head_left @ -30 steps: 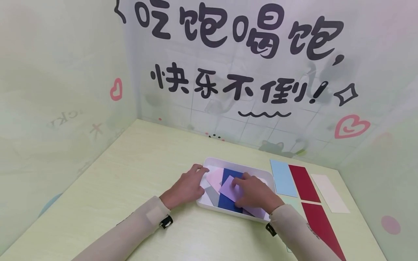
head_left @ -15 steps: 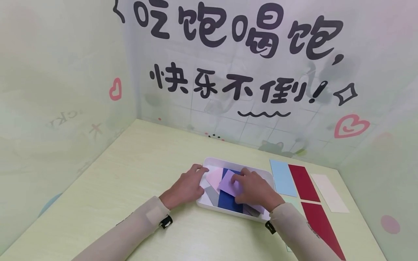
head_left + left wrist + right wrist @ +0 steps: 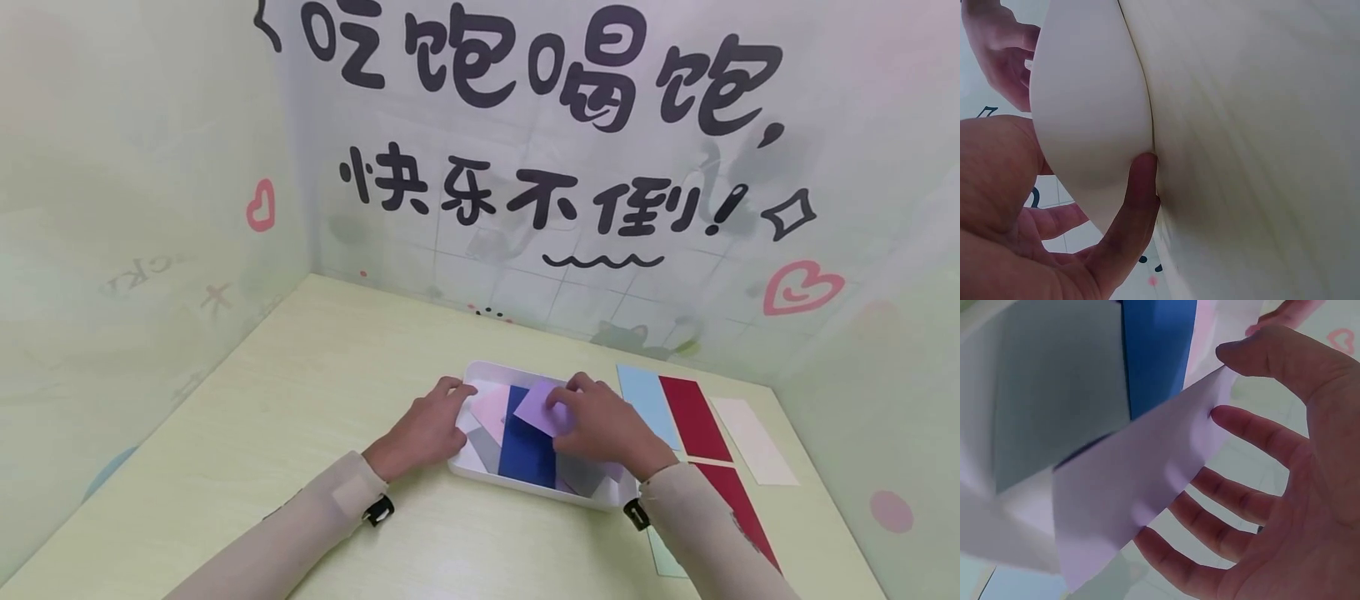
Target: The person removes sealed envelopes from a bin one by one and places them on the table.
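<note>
A white tray (image 3: 517, 485) with paper cards lies on the table. My left hand (image 3: 422, 429) grips its left end, and in the left wrist view a finger lies along the tray's outer wall (image 3: 1094, 94). Over the right half of the tray my right hand (image 3: 603, 421) pinches a purple card (image 3: 532, 408). In the right wrist view this card (image 3: 1125, 481) is tilted, held at its edge between thumb and fingertips. Below it lie a dark blue card (image 3: 525, 458) and a grey card (image 3: 581, 475). A pink card (image 3: 491, 407) is farther left inside.
Right of the tray, laid out on the table (image 3: 337, 358), are a light blue card (image 3: 643, 400), dark red cards (image 3: 693, 417), a pale pink card (image 3: 753, 442) and a pale green card (image 3: 663, 554) partly under the right forearm. Printed sheets (image 3: 480, 242) enclose the table behind and at the sides.
My right hand has shifted right and slightly away from me, lifting the purple card along with it. More of the blue and grey cards now shows. The left hand stays on the tray.
</note>
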A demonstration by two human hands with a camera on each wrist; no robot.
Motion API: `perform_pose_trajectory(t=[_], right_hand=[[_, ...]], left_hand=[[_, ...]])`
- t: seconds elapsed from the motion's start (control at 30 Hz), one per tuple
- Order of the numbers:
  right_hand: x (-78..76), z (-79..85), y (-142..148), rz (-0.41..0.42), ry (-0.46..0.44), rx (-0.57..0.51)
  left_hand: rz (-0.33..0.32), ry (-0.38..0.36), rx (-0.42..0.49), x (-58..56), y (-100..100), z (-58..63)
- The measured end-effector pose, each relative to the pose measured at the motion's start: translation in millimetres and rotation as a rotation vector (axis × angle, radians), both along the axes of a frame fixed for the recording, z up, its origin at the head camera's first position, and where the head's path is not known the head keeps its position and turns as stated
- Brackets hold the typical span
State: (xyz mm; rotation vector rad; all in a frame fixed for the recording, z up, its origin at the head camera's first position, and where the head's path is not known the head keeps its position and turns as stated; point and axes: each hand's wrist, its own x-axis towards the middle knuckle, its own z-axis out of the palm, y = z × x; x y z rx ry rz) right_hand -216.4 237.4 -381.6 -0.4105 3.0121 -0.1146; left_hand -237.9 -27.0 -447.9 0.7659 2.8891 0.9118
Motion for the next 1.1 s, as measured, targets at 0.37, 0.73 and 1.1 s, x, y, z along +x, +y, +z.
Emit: perform_pose_trajectory(t=[0.37, 0.73, 1.1], right_hand=[[15.4, 6.8, 57, -0.099, 0.016, -0.042], [42.0, 3.4, 143, -0.203, 0.017, -0.016], [69.2, -13.6, 228, -0.285, -0.041, -0.014]], left_hand=[[0.000, 0.002, 0.006, 0.2, -1, -1.4], [-0.007, 0.009, 0.005, -0.1, -1, -0.9], [0.008, -0.014, 0.009, -0.8, 1, -0.9]])
